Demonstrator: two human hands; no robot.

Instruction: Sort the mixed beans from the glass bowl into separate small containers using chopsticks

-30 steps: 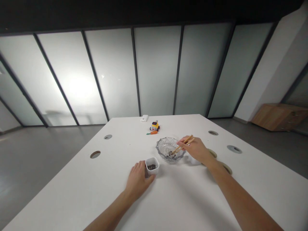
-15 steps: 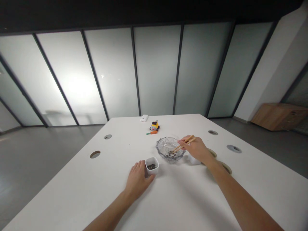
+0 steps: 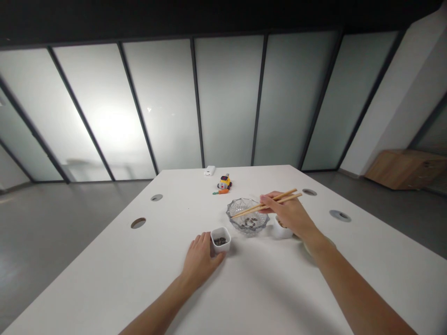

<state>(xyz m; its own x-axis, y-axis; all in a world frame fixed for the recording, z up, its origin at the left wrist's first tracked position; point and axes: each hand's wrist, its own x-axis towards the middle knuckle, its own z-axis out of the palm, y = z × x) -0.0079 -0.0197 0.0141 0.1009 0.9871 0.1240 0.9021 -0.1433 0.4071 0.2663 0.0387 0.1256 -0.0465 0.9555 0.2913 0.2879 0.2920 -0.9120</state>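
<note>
My left hand (image 3: 199,260) is wrapped round the side of a small white square cup (image 3: 221,247) on the table. Small dark seed-like pieces (image 3: 220,241) lie inside that cup. A pair of wooden chopsticks (image 3: 258,207) is held in my right hand (image 3: 283,211), tips pointing left over a scalloped clear glass bowl (image 3: 232,222). Whether the tips pinch anything is too small to tell. Several dark pieces (image 3: 249,222) rest at the bottom of the bowl. Beneath my right hand stands a second white cup (image 3: 281,231), partly hidden, with tan bits in it.
On the white table (image 3: 174,279), a yellow toy car (image 3: 224,182) and a toy carrot (image 3: 222,191) sit beyond the bowl. A white box-like device (image 3: 209,170) lies near the far edge. Greenish rounded things (image 3: 310,251) are half hidden under my right forearm. Round holes (image 3: 138,223) pierce the tabletop.
The chopstick tips have risen from the dark pieces and swung left toward the bowl's left rim; the sticks lie flatter. My left hand and its cup have stayed in place.
</note>
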